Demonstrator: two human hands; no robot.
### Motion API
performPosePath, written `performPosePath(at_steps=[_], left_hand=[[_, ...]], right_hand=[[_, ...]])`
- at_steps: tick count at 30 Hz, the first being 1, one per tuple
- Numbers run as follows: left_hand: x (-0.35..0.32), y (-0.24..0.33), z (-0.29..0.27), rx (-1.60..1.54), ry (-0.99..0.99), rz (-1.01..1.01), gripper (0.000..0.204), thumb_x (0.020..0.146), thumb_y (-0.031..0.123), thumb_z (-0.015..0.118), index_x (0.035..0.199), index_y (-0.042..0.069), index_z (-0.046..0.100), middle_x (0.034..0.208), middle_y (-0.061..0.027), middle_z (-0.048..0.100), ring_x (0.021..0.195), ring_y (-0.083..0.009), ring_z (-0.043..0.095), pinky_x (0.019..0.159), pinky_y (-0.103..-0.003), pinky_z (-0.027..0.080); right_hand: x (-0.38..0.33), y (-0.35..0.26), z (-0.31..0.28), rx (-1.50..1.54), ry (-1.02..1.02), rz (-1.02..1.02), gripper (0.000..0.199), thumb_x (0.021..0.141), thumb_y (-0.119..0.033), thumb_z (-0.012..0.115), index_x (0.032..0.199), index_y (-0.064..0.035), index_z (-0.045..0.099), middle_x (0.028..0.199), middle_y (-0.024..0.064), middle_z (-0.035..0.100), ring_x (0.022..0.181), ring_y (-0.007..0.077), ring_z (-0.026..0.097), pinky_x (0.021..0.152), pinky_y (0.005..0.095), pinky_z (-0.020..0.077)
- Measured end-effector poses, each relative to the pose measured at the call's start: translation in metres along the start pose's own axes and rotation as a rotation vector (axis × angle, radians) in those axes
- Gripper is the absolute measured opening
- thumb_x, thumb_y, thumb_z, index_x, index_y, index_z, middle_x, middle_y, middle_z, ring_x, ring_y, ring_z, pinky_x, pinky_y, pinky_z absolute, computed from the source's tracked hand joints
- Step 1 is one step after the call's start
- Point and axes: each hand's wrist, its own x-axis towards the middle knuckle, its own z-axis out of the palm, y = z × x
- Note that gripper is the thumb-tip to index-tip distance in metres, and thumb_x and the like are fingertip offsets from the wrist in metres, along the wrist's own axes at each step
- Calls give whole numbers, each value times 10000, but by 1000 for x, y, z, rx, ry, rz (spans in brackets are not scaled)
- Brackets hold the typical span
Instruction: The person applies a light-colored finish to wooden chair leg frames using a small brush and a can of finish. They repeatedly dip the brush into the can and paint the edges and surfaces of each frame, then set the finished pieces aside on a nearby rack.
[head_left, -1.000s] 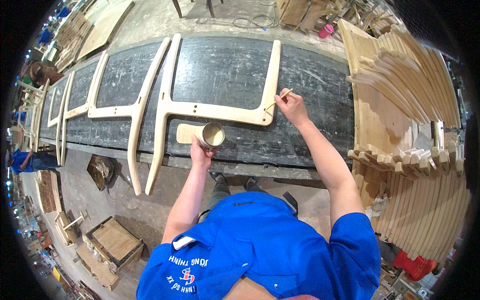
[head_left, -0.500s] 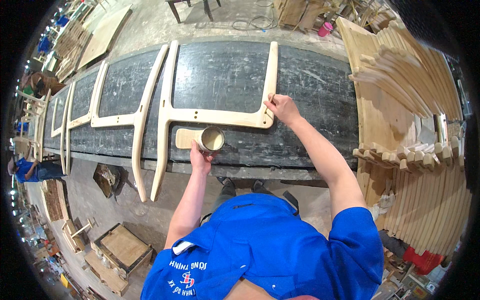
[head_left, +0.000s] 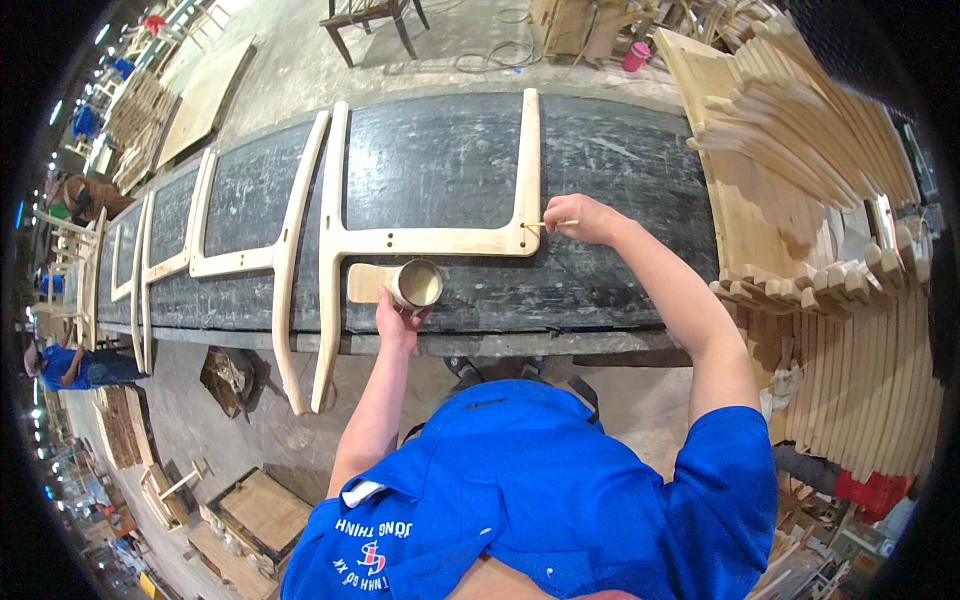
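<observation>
My left hand [head_left: 397, 325] is closed around a small round can [head_left: 418, 284] of pale, creamy liquid above the near side of the dark table. A flat wooden piece with rounded corners [head_left: 368, 284] sits against the can's left side; whether the hand grips it too I cannot tell. Between the fingers of my right hand [head_left: 588, 219] is a thin wooden stick [head_left: 558, 223]. Its tip meets a hole at the right corner of a pale wooden chair frame [head_left: 432, 242]. That frame lies flat, its long leg reaching past the table's near edge.
More chair frames [head_left: 235, 262] run leftward along the dark table [head_left: 620, 290]. Curved wooden parts [head_left: 800, 140] are stacked at the right. Beyond the table stand a dark stool [head_left: 372, 20] and a pink container [head_left: 636, 57]. A person in blue [head_left: 70, 366] is at far left.
My right hand has shifted from above the frame's corner to its right side, and the stick now lies nearly level with its tip at a hole. My left hand still holds the can.
</observation>
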Motion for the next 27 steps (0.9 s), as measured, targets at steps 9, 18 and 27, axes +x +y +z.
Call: performPosePath(at_steps=[9, 18, 27], left_hand=[[-5, 12, 9, -34, -119, 1, 551, 918, 524, 341, 1308, 135, 372, 1259, -86, 452, 1105, -271, 494, 820, -515, 480], [-24, 6, 49, -133, -89, 40, 582, 896, 568, 351, 1304, 154, 368, 1274, -79, 425, 1109, -272, 478, 819, -513, 478], [-106, -7, 10, -307, 167, 236, 607, 900, 586, 297, 1262, 112, 412, 1210, -127, 480, 1021, -284, 534, 815, -507, 465]], right_hand=[[-55, -28, -123, 144, 909, 257, 285, 887, -275, 532, 815, -4, 585, 766, 82, 601, 650, 148, 553, 612, 267, 443], [-147, 7, -365, 879, 1801, 359, 358, 789, -363, 644, 933, -58, 526, 800, 92, 575, 553, 140, 476, 407, 278, 348], [-167, 98, -508, 244, 1575, 395, 830, 718, -689, 563, 1090, 52, 602, 1041, 153, 617, 941, 203, 539, 810, 334, 431]])
